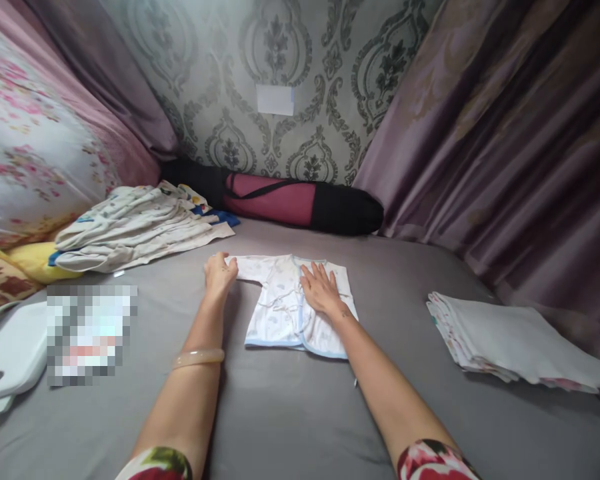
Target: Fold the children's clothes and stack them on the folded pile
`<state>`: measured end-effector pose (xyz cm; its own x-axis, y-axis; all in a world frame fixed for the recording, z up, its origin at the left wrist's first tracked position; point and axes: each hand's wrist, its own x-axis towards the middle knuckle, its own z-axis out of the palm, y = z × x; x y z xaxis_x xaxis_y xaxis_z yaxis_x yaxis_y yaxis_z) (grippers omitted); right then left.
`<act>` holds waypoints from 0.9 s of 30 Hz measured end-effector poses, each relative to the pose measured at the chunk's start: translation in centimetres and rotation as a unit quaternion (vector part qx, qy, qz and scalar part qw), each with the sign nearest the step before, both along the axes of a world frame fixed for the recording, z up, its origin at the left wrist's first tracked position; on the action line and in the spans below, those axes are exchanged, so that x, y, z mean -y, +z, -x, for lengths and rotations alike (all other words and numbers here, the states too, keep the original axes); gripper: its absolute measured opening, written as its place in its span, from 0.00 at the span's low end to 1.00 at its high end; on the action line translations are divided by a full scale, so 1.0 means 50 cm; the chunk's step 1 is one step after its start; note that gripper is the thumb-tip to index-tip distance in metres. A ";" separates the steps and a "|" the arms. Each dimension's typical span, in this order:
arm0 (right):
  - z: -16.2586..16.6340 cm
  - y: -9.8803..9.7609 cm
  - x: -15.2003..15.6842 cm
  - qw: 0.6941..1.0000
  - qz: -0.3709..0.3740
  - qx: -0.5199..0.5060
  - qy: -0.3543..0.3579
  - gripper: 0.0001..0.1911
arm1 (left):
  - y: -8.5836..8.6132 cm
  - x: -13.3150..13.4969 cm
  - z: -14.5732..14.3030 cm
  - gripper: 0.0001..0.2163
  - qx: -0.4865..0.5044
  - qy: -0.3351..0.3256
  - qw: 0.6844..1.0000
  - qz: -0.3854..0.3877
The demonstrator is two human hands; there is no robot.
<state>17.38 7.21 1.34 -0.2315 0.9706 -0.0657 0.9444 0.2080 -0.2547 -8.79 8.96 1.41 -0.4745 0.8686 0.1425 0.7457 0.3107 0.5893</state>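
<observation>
Cotton baby shirt [285, 303], white with blue trim, lies flat on grey bed [290, 407]. Left hand [220, 272] pinches its sleeve end; right hand [321, 288] rests flat, fingers spread. Likely light, limp, best gripped at edges.

Two bare forearms come into view from the near edge. The left hand [220, 272] belongs to an arm that wears a smooth, pale, translucent bangle [199, 358] round the wrist, plain and without markings. Both arms end at the near edge in short sleeves of a flowered cloth: the left sleeve [156, 465] shows cream, green and deep red, the right sleeve [433, 461] shows red and pink blooms on dark ground. The right hand [321, 288] wears no ring or band
</observation>
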 end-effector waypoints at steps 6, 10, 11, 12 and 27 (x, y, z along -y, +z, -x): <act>-0.001 0.021 -0.019 0.998 0.055 0.022 0.006 0.29 | 0.003 0.020 0.018 0.18 -0.006 0.139 0.990 0.019; 0.047 0.040 -0.033 0.999 0.002 0.024 0.041 0.29 | -0.009 0.015 0.037 0.19 0.008 0.155 0.988 0.013; 0.065 0.042 -0.035 0.998 -0.011 0.018 0.057 0.29 | -0.014 0.012 0.041 0.19 0.006 0.153 0.988 0.006; 0.084 0.042 -0.037 0.997 -0.018 0.011 0.074 0.29 | -0.019 0.009 0.045 0.19 0.004 0.149 0.989 0.000; 0.175 0.031 -0.068 0.994 -0.073 0.020 0.076 0.21 | -0.014 -0.020 0.079 0.07 0.183 0.101 0.976 -0.061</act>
<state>8.61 10.61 2.91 -0.3768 0.9243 0.0614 0.9076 0.3816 -0.1750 -12.75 9.95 0.72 -0.6731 0.7390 0.0280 0.4096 0.3411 0.8461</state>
